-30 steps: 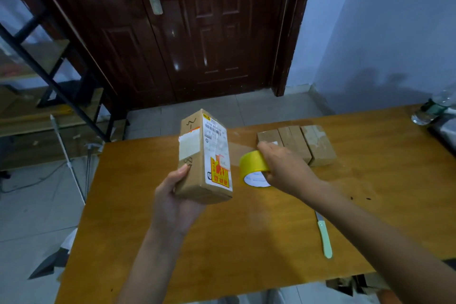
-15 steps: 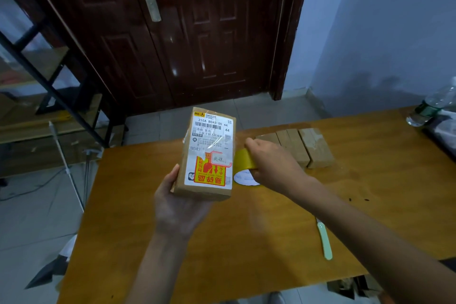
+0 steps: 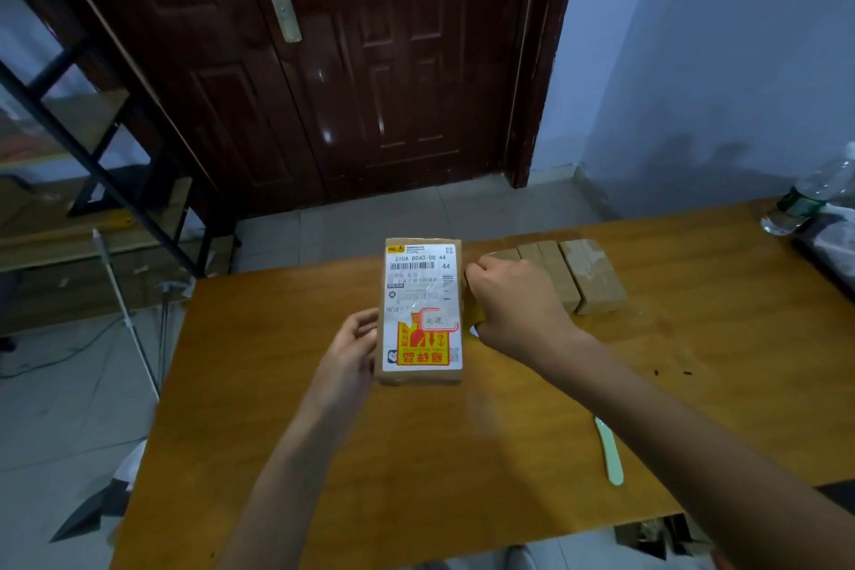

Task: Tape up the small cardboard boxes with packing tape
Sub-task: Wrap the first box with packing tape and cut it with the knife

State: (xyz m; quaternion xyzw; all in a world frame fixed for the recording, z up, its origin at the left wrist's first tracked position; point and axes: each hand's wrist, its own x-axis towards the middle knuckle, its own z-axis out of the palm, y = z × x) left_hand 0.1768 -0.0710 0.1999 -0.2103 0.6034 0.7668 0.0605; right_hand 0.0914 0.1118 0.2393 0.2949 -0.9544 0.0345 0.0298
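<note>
While the left hand (image 3: 354, 349) grips the left edge of a small brown cardboard box (image 3: 420, 311), fingers curled round its side, the box is held above the orange-brown wooden table (image 3: 462, 454) with its labelled face up toward the camera; a white shipping label with barcode and a yellow-and-red sticker cover that face. Right hand (image 3: 516, 308) sits against the box's right edge, fingers clenched round a yellow roll of packing tape (image 3: 476, 315), of which only a sliver shows between hand and box. Behind the right hand, a row of plain brown cardboard boxes (image 3: 583, 275) lies side by side, touching, near the table's far edge. Pale green-handled knife (image 3: 610, 454) lies flat on the table under the right forearm. Clear plastic bottle (image 3: 807, 194) at the far right corner. Dark red panelled door (image 3: 324, 60) beyond the table.
</note>
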